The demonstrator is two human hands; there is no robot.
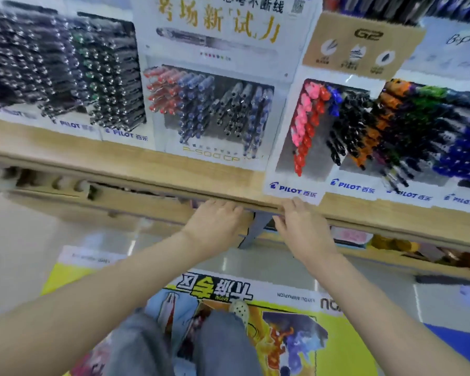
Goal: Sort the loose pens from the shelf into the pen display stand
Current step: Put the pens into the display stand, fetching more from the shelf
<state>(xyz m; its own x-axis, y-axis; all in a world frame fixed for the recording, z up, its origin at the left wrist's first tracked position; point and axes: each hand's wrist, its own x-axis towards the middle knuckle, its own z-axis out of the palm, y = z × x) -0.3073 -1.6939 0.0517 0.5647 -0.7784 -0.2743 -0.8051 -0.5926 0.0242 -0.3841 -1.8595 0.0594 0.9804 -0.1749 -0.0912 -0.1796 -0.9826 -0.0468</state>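
Left hand (215,223) and right hand (301,229) reach under the front edge of the wooden shelf (120,147), fingertips hidden beneath it; whether either grips anything cannot be determined. Pen display stand (315,158) sits on the shelf directly above the right hand, its labelled front overhanging the edge. Pink and red pens (304,126) fill its left column.

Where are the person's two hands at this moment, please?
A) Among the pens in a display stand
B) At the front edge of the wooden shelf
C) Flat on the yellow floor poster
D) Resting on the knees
B: the left hand and the right hand both reach to the front edge of the wooden shelf, below the Pilot pen display stand, fingertips hidden under the edge.
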